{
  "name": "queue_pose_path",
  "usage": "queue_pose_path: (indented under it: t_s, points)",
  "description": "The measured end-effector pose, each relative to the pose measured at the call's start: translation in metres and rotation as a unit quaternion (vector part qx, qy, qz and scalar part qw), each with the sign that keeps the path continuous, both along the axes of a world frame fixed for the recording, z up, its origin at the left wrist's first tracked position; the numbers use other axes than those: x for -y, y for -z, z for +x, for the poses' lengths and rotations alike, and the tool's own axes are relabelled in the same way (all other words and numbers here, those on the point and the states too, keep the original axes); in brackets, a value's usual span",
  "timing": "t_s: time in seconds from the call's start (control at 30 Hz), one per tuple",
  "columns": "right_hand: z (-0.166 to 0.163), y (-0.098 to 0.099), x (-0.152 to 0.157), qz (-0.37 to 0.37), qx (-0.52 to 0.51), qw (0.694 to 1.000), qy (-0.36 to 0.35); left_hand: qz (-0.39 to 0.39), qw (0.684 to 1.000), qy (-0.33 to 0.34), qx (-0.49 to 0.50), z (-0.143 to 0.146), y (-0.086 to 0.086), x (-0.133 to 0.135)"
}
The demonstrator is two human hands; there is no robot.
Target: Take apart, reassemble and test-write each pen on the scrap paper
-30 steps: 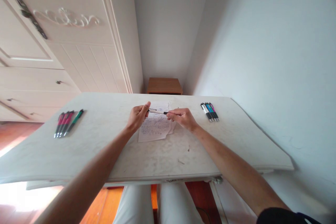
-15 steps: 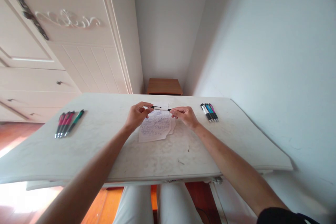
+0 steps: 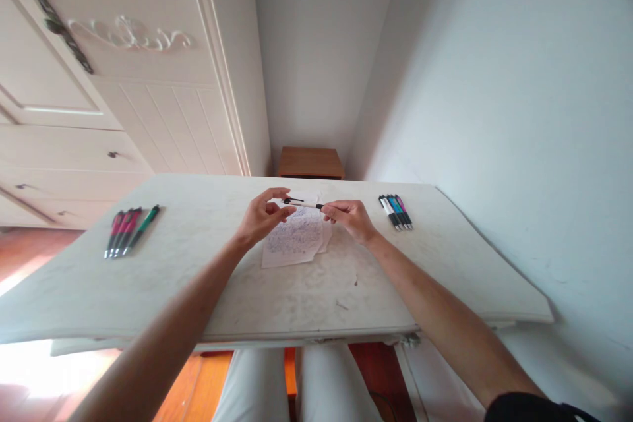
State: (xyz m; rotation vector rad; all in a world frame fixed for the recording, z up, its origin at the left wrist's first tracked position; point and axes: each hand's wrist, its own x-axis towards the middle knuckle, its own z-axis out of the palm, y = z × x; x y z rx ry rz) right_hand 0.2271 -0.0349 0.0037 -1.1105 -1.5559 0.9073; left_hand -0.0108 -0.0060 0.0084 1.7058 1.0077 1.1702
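A white pen (image 3: 306,204) with a black clip and black grip is held level above the sheets of paper. My right hand (image 3: 350,216) pinches its black grip end between thumb and fingers. At the clip end, my left hand (image 3: 262,214) has thumb and index finger parted, one below and one above the pen; whether the thumb touches it I cannot tell. Beneath lies the paper (image 3: 291,244), covered in blue handwriting, with another sheet partly under it.
On the left of the white table (image 3: 208,303) lie several pink pens (image 3: 122,232) beside a green pen (image 3: 143,231). Several white, blue and purple pens (image 3: 395,212) lie together at right. A wooden stand (image 3: 311,161) is behind the table, a cabinet (image 3: 178,112) at left, a wall at right.
My left thumb and index finger have spread apart, uncovering the pen's clip end. The pen and my right hand have stayed nearly in place.
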Motion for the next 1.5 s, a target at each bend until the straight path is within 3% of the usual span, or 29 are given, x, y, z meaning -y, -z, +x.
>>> queue_pose_path:
  t_s: [0.23, 0.5, 0.93, 1.2, 1.5]
  points:
    - [-0.0020, -0.0032, 0.0040, -0.006, 0.005, 1.000, -0.014, 0.006, 0.998, 0.008, -0.069, -0.0015, 0.0060, -0.0019]
    - [-0.0012, -0.0031, 0.0017, -0.008, 0.001, 1.000, 0.001, -0.001, 1.000, 0.008, -0.002, -0.0022, 0.0023, 0.0011]
    - [-0.0011, -0.0028, 0.0038, 0.005, 0.000, 1.000, -0.017, 0.005, 0.997, 0.038, -0.067, -0.0029, 0.0003, 0.0014]
    - [0.0029, -0.0005, 0.0007, 0.020, -0.001, 1.000, -0.003, 0.011, 1.000, 0.017, 0.010, -0.0013, 0.0007, 0.0008]
    - [0.0005, 0.0005, 0.0021, 0.016, 0.005, 1.000, -0.014, 0.036, 0.998, -0.009, -0.052, -0.0009, 0.0035, -0.0029]
